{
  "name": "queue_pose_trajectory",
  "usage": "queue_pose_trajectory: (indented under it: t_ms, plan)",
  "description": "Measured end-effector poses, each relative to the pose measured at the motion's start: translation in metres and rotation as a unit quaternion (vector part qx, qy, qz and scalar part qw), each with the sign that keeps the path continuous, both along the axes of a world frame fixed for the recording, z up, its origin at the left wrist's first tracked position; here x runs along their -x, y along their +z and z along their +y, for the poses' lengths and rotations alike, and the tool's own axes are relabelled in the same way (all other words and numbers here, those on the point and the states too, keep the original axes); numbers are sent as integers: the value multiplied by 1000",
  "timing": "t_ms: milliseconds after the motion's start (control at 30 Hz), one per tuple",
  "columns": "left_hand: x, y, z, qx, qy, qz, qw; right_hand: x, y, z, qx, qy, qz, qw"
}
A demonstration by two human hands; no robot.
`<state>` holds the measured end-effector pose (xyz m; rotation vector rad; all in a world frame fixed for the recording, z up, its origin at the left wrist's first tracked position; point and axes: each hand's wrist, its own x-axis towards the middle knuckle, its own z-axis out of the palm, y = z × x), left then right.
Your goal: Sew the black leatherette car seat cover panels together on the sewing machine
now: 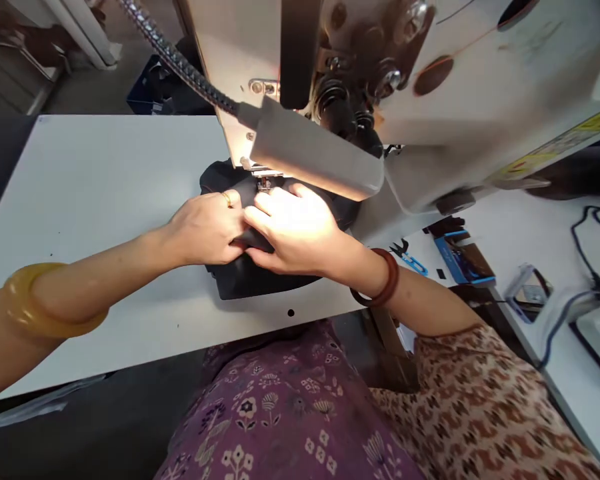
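Observation:
Black fabric (260, 283) lies bunched on the white sewing table, partly under the presser foot (264, 183) of a sewing machine (420, 113). My left hand (210, 227) grips the fabric just left of centre, its fingers curled inward and a ring on one of them. Close against it, my right hand (297, 230) pinches the same fabric, brightly lit by the lamp (320, 150) above. Both hands are just in front of the presser foot, with their knuckles almost touching. The fingertips are mostly hidden in the cloth.
The white table (105, 180) stretches away to the left. Blue thread snips (413, 261) lie right of the machine bed, near a blue box (463, 257) holding small dark items. A clear plastic case (529, 293) and cables (563, 327) are farther right. A dark blue bin (145, 87) stands behind the table.

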<state>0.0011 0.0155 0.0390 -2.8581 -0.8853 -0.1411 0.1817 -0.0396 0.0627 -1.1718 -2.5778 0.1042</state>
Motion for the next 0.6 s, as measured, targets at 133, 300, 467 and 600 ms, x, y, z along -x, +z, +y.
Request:
queue_pose_trajectory:
  t_ms: [133, 300, 467, 600]
  plan:
    - [3, -11, 0, -112, -74, -3, 991, -8, -28, -17, -132, -29, -138, 981]
    - [6, -21, 3, -160, -94, -53, 981, -6, -38, -23, -181, -36, -143, 972]
    - [6, -20, 5, -116, -60, -23, 991, -1, -29, -14, -203, -36, -156, 966]
    - [5, -20, 6, -142, -55, -43, 987, -4, -26, -8, -204, -34, -154, 966]
